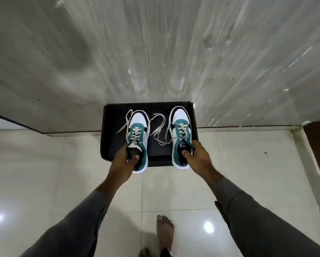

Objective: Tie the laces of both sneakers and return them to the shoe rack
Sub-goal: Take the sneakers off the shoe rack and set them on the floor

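Overhead, a pale wood-grain cabinet front [155, 52] fills the upper half of the view, and a glossy tiled floor [44, 173] fills the lower half. Set into the foot of the cabinet is a dark open compartment [159, 151], apparently the shoe rack, its front edge facing the person.

Both teal-and-white sneakers lie across that front edge, toes pointing toward the back wall and heels overhanging toward the person, so their long axes run in line with the forearms. The left sneaker [137, 134] sits near the compartment's left side, the right sneaker [181, 130] close to its right wall, with dark bare shelf between them.

The left hand [123, 160] is closed on the left sneaker's collar, thumb inside the opening and fingers wrapped round the outside. The right hand [199, 154] pinches the right sneaker's collar the same way, thumb in, fingers along the outer side. Each hand is at the heel end of its own shoe.

The pale laces [159, 130] are untied, loose ends trailing over the shelf between the shoes and off the left shoe's outer side. Tying is not yet done, so I judge the shoes need to come straight back toward the person; the floor in front is open apart from a bare foot [164, 232], though the trailing laces could snag on the rack's edge.
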